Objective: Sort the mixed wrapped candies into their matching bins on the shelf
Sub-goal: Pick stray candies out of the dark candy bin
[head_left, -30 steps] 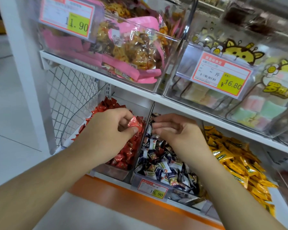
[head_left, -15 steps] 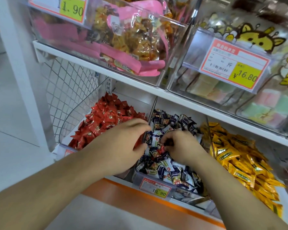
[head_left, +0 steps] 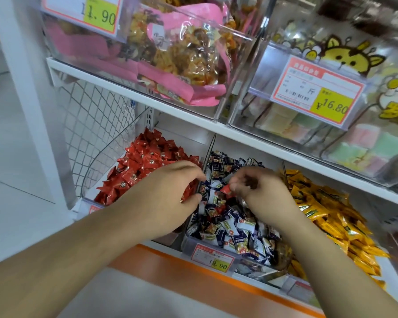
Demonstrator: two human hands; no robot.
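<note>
A shop: price tags (head_left: 316,90) front shelved clear candy bins (head_left: 216,251).

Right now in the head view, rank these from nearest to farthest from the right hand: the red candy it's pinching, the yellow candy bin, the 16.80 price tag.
1. Red candy: pinched in the right hand's fingers.
2. Yellow candy bin: just to its right.
3. 16.80 price tag: shelf above, upper right.

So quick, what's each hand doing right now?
Left hand: fingers curled over the bin divider, holding red candies.
Right hand: pinching one red candy over the blue candies.
</note>
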